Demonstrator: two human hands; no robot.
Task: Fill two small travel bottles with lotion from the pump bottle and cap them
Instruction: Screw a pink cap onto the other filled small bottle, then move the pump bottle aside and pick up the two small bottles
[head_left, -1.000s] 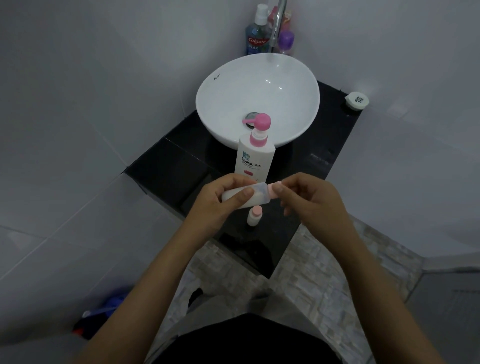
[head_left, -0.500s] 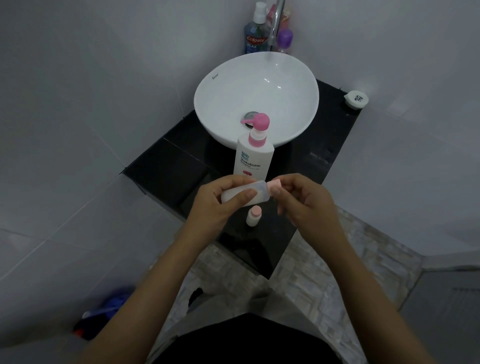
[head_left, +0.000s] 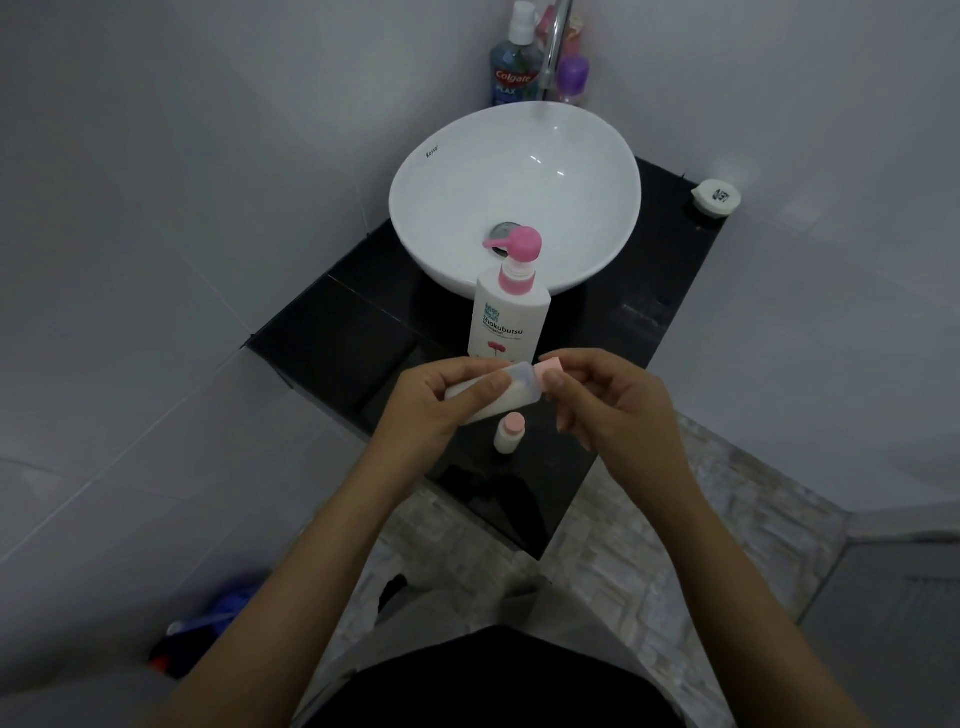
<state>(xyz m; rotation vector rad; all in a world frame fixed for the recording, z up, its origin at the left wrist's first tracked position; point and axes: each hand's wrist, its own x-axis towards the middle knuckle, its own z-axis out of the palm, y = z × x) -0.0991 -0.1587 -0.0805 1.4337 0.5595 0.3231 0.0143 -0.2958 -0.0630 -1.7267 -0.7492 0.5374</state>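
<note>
A white pump bottle (head_left: 508, 317) with a pink pump head stands on the black counter in front of the basin. My left hand (head_left: 431, 410) grips a small translucent travel bottle (head_left: 511, 391) lying sideways, with white lotion inside. My right hand (head_left: 608, 400) pinches that bottle's pink cap (head_left: 549, 370) at its mouth end. A second small travel bottle (head_left: 508, 433) with a pink cap stands upright on the counter just below my hands.
A white round basin (head_left: 587, 171) sits on the black counter (head_left: 644, 322). Behind it stand a mouthwash bottle (head_left: 511, 73), a purple-capped bottle (head_left: 573, 78) and the tap. A small white round container (head_left: 716, 196) rests at the counter's far right corner.
Both hands with the small bottle have drifted slightly up and towards the pump bottle. My right fingers have shifted on the pink cap.
</note>
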